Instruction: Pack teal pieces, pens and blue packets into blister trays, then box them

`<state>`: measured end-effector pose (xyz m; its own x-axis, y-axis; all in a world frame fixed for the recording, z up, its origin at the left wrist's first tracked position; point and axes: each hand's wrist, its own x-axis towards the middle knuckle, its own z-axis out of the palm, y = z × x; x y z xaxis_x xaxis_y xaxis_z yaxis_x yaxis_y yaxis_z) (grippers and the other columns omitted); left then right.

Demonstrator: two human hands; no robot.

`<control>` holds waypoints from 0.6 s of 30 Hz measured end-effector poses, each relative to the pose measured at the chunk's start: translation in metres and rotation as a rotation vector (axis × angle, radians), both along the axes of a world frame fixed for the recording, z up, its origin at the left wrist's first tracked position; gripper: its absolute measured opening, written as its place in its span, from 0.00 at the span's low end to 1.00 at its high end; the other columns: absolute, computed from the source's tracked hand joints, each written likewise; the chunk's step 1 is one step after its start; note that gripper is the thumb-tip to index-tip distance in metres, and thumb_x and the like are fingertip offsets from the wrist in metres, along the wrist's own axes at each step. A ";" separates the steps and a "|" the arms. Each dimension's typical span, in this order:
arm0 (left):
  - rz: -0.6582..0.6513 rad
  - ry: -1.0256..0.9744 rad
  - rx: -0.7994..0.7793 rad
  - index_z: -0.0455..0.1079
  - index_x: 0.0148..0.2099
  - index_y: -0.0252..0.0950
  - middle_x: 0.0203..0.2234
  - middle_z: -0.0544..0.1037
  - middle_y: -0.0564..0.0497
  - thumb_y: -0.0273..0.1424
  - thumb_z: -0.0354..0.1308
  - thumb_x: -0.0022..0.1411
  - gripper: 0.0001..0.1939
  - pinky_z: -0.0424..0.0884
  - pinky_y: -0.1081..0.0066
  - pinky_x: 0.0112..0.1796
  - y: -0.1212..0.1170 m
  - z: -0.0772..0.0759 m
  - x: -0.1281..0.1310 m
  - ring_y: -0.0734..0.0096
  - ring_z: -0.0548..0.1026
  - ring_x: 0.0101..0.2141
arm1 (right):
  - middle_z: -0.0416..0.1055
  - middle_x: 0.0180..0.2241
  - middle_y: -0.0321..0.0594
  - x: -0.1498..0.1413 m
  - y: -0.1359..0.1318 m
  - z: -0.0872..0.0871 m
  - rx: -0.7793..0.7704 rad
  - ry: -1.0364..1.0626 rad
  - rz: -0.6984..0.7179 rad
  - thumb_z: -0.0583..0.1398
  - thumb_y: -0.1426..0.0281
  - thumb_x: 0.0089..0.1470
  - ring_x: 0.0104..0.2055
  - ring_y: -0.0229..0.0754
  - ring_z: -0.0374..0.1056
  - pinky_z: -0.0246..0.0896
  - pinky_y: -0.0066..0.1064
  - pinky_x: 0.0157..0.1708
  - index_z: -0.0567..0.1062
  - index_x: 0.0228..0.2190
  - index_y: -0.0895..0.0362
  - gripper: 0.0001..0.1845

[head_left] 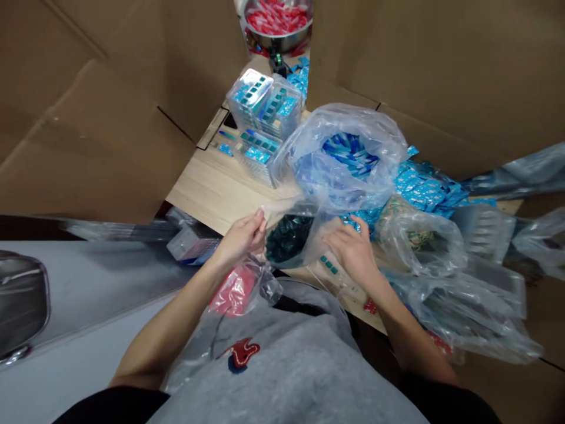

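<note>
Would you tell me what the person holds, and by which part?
The left hand pinches a clear plastic bag of dark packets by its rim; the right hand touches its side.

Clear plastic bag (295,235), crumpled and held up off the table, top edge drawn left; dark teal foil packets (283,238) bunched inside, showing through the film.

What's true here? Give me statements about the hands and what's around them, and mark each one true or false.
1. The left hand pinches the top of a clear plastic bag holding dark teal packets. True.
2. The right hand grips a steel bowl. False: it is open beside the bag; the bowl stands at the table's far end.
3. A large clear bag of blue packets lies beyond the hands. True.
4. The table has a glass top. False: its top looks like light wood.
</note>
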<state>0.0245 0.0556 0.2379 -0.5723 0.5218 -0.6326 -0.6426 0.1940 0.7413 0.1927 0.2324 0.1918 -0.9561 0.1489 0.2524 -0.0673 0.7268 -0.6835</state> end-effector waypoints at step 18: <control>-0.117 0.262 0.004 0.57 0.17 0.37 0.09 0.53 0.60 0.55 0.59 0.53 0.30 0.49 0.76 0.15 -0.007 -0.005 0.048 0.82 0.51 0.12 | 0.70 0.47 0.54 -0.006 -0.061 0.033 0.243 -0.521 0.096 0.56 0.79 0.58 0.44 0.48 0.70 0.69 0.36 0.38 0.72 0.50 0.62 0.18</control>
<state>0.0720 0.0485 0.2331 -0.6514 0.5966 -0.4688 -0.4024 0.2521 0.8801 0.1863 0.1711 0.2251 -0.9697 0.0517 -0.2387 0.1596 0.8740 -0.4590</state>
